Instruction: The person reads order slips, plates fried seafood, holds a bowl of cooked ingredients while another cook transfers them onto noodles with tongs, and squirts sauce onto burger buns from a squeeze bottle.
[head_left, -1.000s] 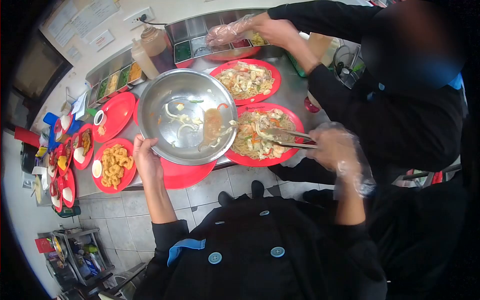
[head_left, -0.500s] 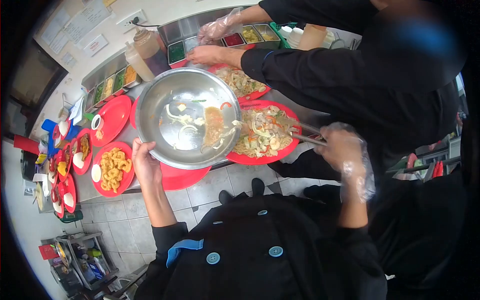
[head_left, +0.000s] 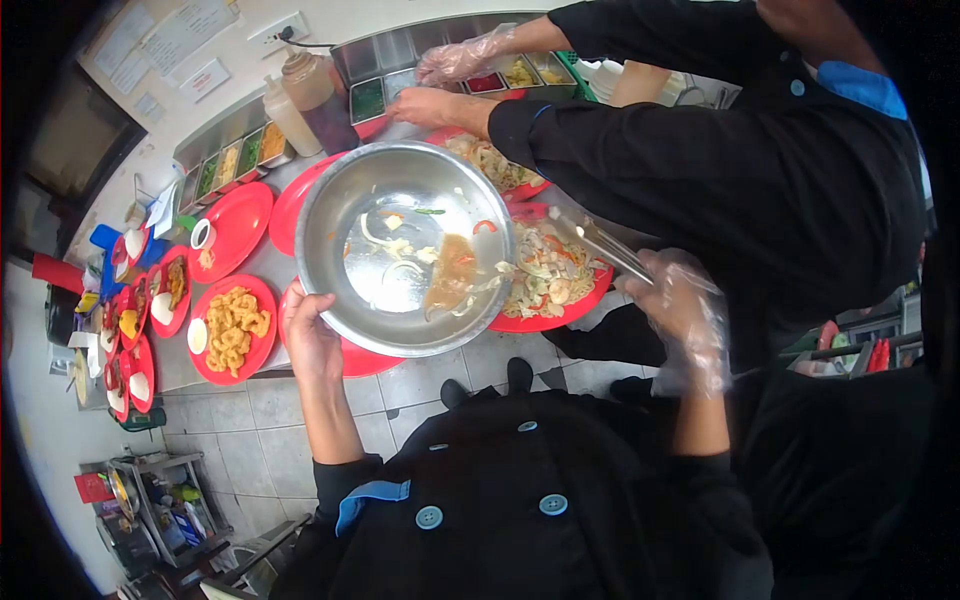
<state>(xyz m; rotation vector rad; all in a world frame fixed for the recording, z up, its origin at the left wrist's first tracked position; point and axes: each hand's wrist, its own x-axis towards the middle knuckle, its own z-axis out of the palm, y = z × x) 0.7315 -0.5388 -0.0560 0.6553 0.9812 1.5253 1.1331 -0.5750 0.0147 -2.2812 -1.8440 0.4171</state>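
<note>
My left hand (head_left: pixel 312 330) is bare and grips the near-left rim of a large metal mixing bowl (head_left: pixel 350 225). Some brown sauce and scraps of cabbage and vegetable lie inside the bowl, which is tilted a little to the right. In a clear plastic glove, my right hand (head_left: pixel 685 310) is closed on metal tongs (head_left: pixel 610 245), their tips above a red plate (head_left: pixel 530 322). That plate carries noodles topped with vegetables and shrimp (head_left: pixel 555 275), and the bowl's right edge covers part of it.
A co-worker's arms (head_left: pixel 620 145) reach across from the right to metal topping trays (head_left: pixel 368 100). Squeeze bottles (head_left: pixel 290 118) stand behind the bowl. Left of it are a red plate of fried rings (head_left: pixel 236 330), an oval red plate (head_left: pixel 240 225) with a sauce cup, and several plated meals.
The bowl has shifted right in view, now covering more of the noodle plate. My tongs have lifted off the noodles and swung up, away from the food.
</note>
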